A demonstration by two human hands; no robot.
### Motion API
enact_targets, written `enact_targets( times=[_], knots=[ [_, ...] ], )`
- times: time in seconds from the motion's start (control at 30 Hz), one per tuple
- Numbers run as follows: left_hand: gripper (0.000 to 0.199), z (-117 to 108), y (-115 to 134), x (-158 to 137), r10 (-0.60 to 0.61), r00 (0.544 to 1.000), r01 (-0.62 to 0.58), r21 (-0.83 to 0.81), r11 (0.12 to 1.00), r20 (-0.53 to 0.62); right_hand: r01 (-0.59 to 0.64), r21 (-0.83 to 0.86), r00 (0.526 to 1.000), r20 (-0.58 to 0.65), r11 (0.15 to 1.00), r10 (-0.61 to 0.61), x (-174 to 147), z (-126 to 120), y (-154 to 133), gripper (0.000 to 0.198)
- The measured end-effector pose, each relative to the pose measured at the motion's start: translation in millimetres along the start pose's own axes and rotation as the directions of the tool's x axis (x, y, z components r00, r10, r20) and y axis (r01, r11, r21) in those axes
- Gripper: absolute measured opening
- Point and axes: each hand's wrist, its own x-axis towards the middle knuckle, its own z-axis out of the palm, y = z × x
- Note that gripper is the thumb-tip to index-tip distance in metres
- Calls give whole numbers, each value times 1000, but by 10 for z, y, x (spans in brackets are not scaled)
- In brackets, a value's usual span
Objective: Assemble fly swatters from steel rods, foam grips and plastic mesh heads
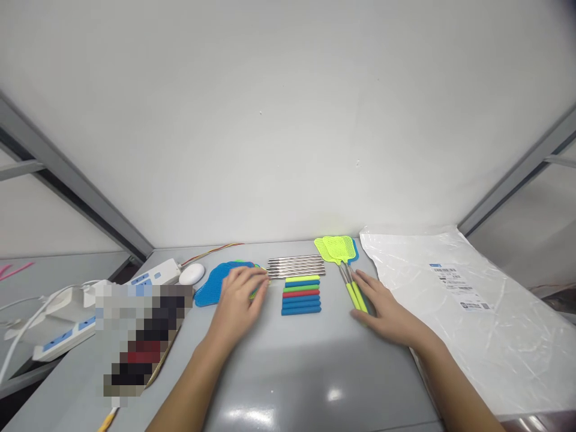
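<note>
On the grey table, my left hand reaches over a pile of blue fly swatter heads, with some green showing beneath. Its fingers are bent and its thumb is apart; the fingertips come close to the left ends of a row of silver metal rods. In front of the rods lie several coloured handle grips in blue, red, green and yellow. My right hand rests open against the yellow grips of assembled fly swatters, fingers stretched along their right side. A blue swatter head peeks out behind the yellow ones.
A white plastic mailer with a label covers the table's right side. At left are power strips with cables, a white rounded device and a pixelated object. A white wall rises behind.
</note>
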Motion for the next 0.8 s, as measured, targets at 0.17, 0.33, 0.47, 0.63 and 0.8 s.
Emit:
enact_targets(
  times=[0.17,0.33,0.47,0.63,0.8],
  knots=[
    [24,-269,-431,3,-148,977,168,122,978,-152,50,-53,995,-84,997,-55,18,36,22,66],
    [28,-461,-668,-174,-267,959,238,245,940,92,136,-111,960,-230,985,-158,80,106,67,49],
    [37,-459,-640,-233,-324,932,285,223,932,161,228,-178,912,-306,957,-274,135,195,53,37],
    [52,-389,-613,-241,-283,931,283,35,958,231,351,-270,869,-263,896,-420,232,210,-172,33],
    [53,-385,-671,-307,-278,919,297,-27,955,278,432,-276,867,-137,859,-479,453,114,-544,31]
  ],
)
